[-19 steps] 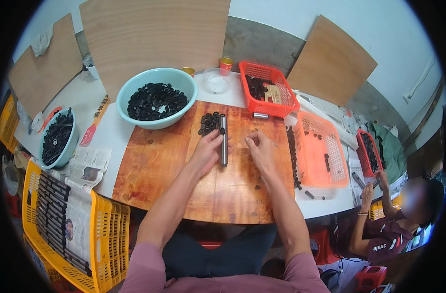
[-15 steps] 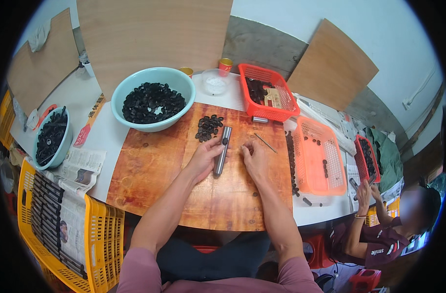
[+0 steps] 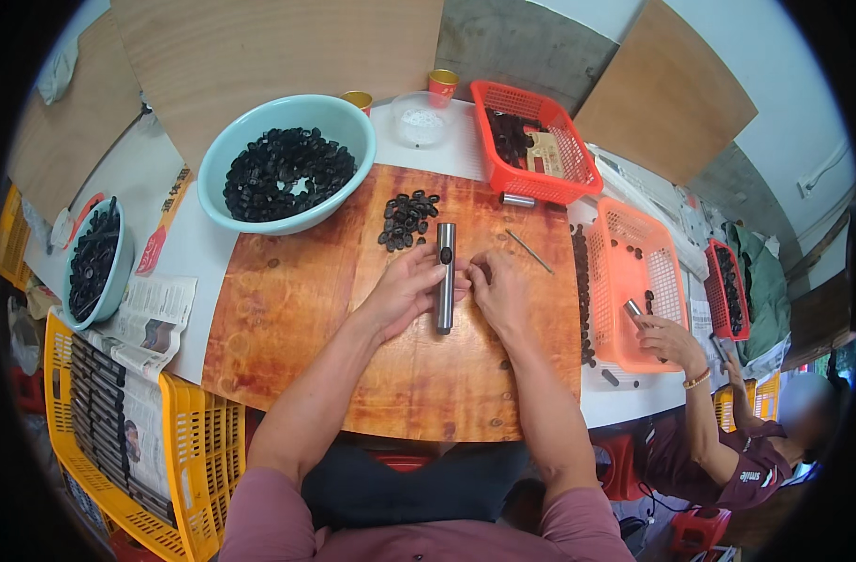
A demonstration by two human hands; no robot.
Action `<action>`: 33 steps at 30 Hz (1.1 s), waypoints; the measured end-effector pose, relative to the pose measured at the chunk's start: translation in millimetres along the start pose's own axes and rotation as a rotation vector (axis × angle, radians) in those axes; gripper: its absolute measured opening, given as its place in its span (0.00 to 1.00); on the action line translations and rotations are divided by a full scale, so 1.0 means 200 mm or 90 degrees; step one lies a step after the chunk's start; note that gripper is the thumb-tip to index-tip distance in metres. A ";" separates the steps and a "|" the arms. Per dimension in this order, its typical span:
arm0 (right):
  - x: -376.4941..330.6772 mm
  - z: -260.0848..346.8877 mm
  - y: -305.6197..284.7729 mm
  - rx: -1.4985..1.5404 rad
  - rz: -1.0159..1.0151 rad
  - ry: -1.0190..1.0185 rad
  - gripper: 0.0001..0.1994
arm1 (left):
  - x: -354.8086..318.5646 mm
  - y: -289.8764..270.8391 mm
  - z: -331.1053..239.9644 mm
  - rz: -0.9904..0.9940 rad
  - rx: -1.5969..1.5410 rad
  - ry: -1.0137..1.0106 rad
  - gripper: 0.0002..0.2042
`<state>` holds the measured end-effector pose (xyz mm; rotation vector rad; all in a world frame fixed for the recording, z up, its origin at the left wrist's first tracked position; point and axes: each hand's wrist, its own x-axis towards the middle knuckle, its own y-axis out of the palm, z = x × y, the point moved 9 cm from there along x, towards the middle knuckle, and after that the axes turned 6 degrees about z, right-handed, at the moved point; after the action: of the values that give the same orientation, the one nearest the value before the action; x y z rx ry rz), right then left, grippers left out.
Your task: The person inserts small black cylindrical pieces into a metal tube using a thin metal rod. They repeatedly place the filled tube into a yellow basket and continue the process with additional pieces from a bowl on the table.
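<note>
Gripping the steel tube point(image 3: 445, 304) near to far over the middle of the wooden board point(image 3: 306, 356), with the left hand point(image 3: 405, 292) wrapped partway around from the left, thumb and fingers closed on it. Best to hold that grip steady, leaving the black oval piece point(image 3: 446, 255) towards the far end uncovered. Curling the right hand point(image 3: 496, 290) just right of the tube, fingertips drawn together; cannot tell whether pinching anything. Work lightly and evenly, clear of the loose black pieces point(image 3: 409, 220) beyond and the thin rod point(image 3: 529, 251) farther right.
</note>
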<state>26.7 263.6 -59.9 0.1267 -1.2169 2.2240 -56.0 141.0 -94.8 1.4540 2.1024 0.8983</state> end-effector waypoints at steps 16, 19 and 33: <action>0.01 -0.35 -0.28 -0.274 -0.096 0.161 0.08 | -0.02 0.00 0.06 -0.019 -0.009 -0.049 0.15; 0.02 -0.31 -0.24 -0.320 -0.094 0.077 0.07 | -0.02 0.01 0.07 -0.010 -0.028 -0.045 0.15; 0.01 -0.31 -0.26 0.147 0.007 0.227 0.11 | -0.04 0.01 0.09 -0.024 -0.050 -0.059 0.13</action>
<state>65.3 335.4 -57.1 -0.1800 -0.7711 2.2685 -41.1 139.2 -105.7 1.3847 1.9985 0.8709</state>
